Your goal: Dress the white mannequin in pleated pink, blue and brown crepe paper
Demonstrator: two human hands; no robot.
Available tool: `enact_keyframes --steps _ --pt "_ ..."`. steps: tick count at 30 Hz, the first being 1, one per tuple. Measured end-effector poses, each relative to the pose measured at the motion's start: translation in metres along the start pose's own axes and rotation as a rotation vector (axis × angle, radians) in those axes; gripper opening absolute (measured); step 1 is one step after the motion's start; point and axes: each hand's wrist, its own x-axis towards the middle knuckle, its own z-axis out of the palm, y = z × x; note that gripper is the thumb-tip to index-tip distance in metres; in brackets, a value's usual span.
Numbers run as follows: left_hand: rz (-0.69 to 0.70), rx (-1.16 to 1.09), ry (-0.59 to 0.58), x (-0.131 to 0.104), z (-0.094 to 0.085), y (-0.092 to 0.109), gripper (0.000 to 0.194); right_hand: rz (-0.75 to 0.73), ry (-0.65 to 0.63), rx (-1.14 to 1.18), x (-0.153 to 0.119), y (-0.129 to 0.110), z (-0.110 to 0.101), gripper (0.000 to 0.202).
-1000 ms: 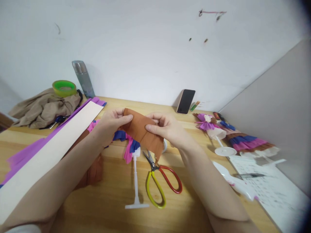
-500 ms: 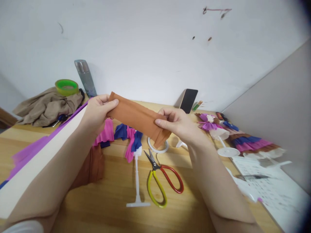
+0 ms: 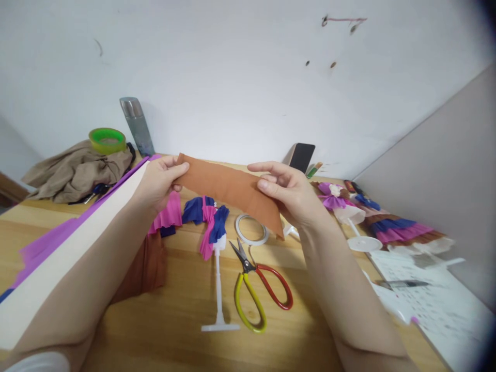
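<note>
A brown strip of crepe paper (image 3: 228, 187) stretches in the air between my hands. My left hand (image 3: 163, 178) pinches its upper left end between thumb and fingers. At the other end, my right hand (image 3: 289, 194) has its thumb on the strip's front, the index finger stretched out and other fingers behind. Below lie scissors (image 3: 248, 268) with one yellow and one red handle, blades slightly apart. Beside them a white stand (image 3: 219, 284) has pink and blue ruffled paper (image 3: 211, 222) at its top. A roll of white tape (image 3: 251, 242) lies under the strip's right end.
Brown paper (image 3: 145, 268) and long purple and cream strips (image 3: 77, 243) lie by my left arm. Behind are a cloth (image 3: 77, 173), green tape (image 3: 107, 140) and a flask (image 3: 137, 126). A phone (image 3: 302, 156) leans on the wall; ruffled paper dresses (image 3: 406, 227) and a written sheet (image 3: 434, 305) lie right.
The strip's right end, folded over before, now hangs flat and unfolded. My right hand has shifted slightly right and its index finger has straightened. My left hand keeps its pinch.
</note>
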Motion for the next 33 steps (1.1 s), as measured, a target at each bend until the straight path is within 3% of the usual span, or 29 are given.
enact_keyframes --steps 7,18,22,28,33 --pt "-0.099 -0.062 -0.141 0.002 -0.004 0.002 0.018 -0.022 -0.023 0.062 -0.006 -0.009 0.002 0.022" --pt "-0.184 -0.303 -0.015 0.006 -0.005 -0.003 0.01 -0.1 0.118 -0.01 -0.002 -0.003 0.003 0.033" --pt "-0.207 -0.367 -0.123 0.002 -0.002 -0.002 0.014 -0.143 0.138 -0.025 0.001 0.001 0.006 0.034" --pt "-0.228 -0.274 -0.314 -0.016 0.01 0.003 0.061 -0.275 0.112 -0.054 0.003 0.01 0.013 0.037" --pt "-0.125 -0.325 -0.46 -0.027 0.021 0.007 0.059 -0.436 0.212 -0.183 -0.001 0.008 0.019 0.035"
